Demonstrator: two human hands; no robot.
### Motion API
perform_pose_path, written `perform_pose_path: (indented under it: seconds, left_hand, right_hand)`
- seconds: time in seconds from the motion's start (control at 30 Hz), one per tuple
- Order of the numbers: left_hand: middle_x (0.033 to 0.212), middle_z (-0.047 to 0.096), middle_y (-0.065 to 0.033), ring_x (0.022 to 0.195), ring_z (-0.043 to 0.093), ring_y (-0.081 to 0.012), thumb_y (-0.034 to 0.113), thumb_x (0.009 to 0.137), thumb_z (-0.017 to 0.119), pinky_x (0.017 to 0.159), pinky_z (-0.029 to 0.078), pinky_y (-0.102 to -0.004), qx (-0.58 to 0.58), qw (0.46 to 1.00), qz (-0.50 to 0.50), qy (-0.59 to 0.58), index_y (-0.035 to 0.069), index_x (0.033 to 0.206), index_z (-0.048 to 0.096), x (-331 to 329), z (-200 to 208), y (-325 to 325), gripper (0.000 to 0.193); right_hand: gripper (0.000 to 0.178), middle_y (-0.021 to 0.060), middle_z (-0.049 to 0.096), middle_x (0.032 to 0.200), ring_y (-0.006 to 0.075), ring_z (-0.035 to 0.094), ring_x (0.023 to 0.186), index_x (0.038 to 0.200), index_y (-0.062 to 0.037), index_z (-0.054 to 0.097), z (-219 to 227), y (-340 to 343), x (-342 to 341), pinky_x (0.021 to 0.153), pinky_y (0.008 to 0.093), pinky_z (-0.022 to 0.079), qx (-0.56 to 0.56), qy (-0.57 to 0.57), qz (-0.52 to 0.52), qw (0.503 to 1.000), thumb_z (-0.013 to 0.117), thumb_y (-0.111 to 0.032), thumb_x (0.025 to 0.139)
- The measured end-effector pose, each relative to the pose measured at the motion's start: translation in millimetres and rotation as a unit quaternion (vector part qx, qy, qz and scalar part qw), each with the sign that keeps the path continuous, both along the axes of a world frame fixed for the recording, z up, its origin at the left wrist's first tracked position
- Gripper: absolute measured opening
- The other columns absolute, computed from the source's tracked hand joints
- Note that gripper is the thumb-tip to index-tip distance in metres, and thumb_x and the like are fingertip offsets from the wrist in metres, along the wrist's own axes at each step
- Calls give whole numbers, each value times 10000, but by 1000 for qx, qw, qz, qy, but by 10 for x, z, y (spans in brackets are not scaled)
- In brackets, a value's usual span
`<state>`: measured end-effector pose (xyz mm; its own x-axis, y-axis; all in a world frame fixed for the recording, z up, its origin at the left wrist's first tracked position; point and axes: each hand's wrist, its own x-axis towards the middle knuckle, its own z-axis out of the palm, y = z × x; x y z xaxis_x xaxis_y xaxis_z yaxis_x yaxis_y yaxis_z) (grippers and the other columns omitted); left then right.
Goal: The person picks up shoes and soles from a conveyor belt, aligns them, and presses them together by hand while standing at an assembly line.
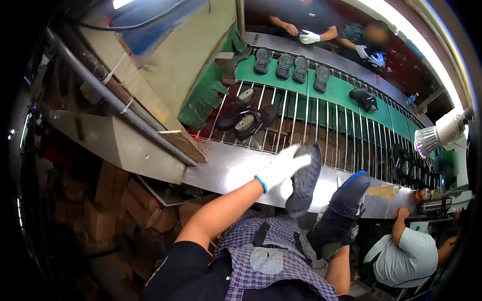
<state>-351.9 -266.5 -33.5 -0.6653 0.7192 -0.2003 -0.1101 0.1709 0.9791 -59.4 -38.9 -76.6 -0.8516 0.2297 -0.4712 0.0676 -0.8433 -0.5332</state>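
Head view: a black sole (304, 183) is held up over the near edge of the metal counter (221, 158), its ridged side turned toward the camera. It is gripped near its far end by the left hand (281, 168), in a white glove. A black shoe (343, 205) is raised over the same edge, farther right along the counter. The right hand is hidden by that shoe, so its grip cannot be told; the two hands are well apart, and a gap is left between sole and shoe.

The step in hand is judged to be the handling of sole and shoe as a pair. For that, toe should be matched to toe, the sole pinched by its rim so that its inner face is not smudged, and both pieces kept clear of the counter.

No brand can be read. A pale mark is borne by the shoe, but it is too small to make out. A small dark mark is seen on the grey patch (267, 261) of the apron (236, 251), below the counter; it too cannot be read.
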Motion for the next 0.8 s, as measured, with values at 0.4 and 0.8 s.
perform_pose_path:
  seconds: [0.4, 0.8]
  left_hand:
    - [1470, 592, -198, 1384, 550, -289, 80, 1020, 580, 1197, 423, -403, -10, 997, -65, 31, -4, 1539, 464, 1095, -642, 64, 538]
    - [1477, 578, -184, 1405, 530, -315, 306, 812, 900, 1206, 409, -435, 26, 987, -158, 27, 53, 1534, 503, 973, -515, 7, 861]
  right_hand:
    - [859, 206, 465, 1597, 358, 523, 1415, 1628, -86, 367, -768, -412, 417, 1181, 497, 468, -263, -66, 63, 960, 397, -717, 1047]
    - [828, 202, 553, 1525, 327, 587, 1352, 1578, -24, 433, -523, -640, 175, 1150, 467, 500, -41, -215, 57, 974, 401, -676, 1068]
